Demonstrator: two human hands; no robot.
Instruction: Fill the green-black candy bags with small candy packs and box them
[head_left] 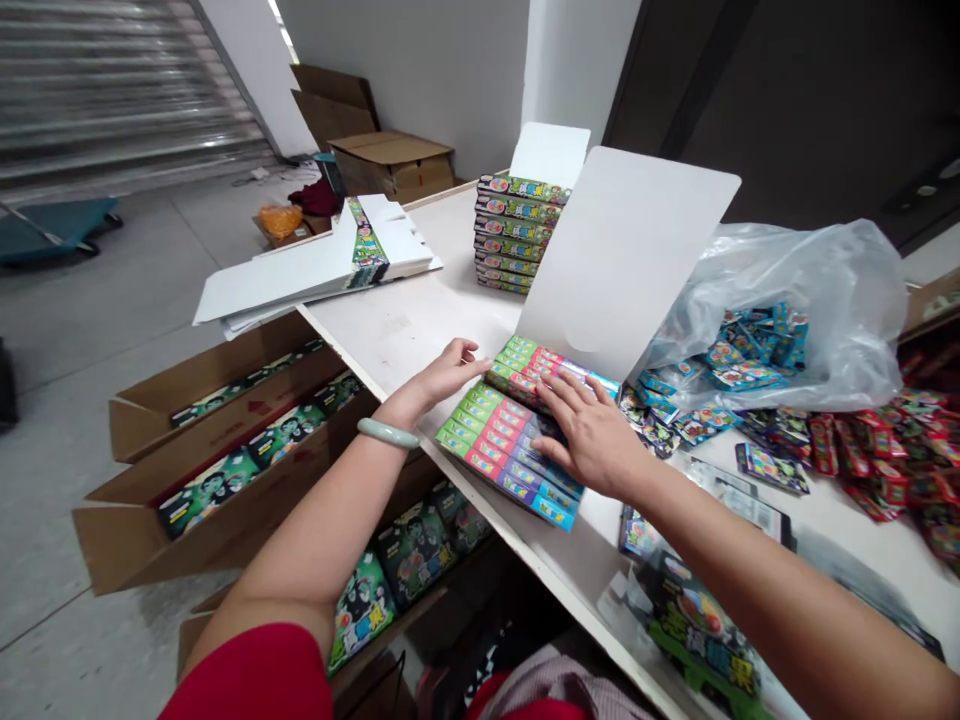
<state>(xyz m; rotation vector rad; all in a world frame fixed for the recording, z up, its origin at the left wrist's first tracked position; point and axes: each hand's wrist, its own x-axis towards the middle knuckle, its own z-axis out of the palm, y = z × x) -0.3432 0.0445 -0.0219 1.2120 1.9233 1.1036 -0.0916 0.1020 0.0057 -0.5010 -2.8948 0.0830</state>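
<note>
- Work in hand, as judged: arranging flat printed candy boxes (502,450) in rows at the foot of an upright white card flap (622,250); the slightly skewed rows call for squaring.
- Left hand (450,372): half open, fingers lightly curled, fingertips touching the near end of the rows, no grip; jade bangle (387,432) on the wrist.
- Right hand (592,435): open, fingers spread, palm down on the boxes, unclenched, holding nothing up.
- Under and between both hands: the boxes, lying flat on the bench (405,330).
- Beyond the hands: a stack of similar boxes (517,235).
- Right of the right hand: a clear plastic bag (780,320) of small blue packets; loose red packets (885,460).
- Left of and below the left hand: open cardboard cartons (225,430) of green-printed packs.
</note>
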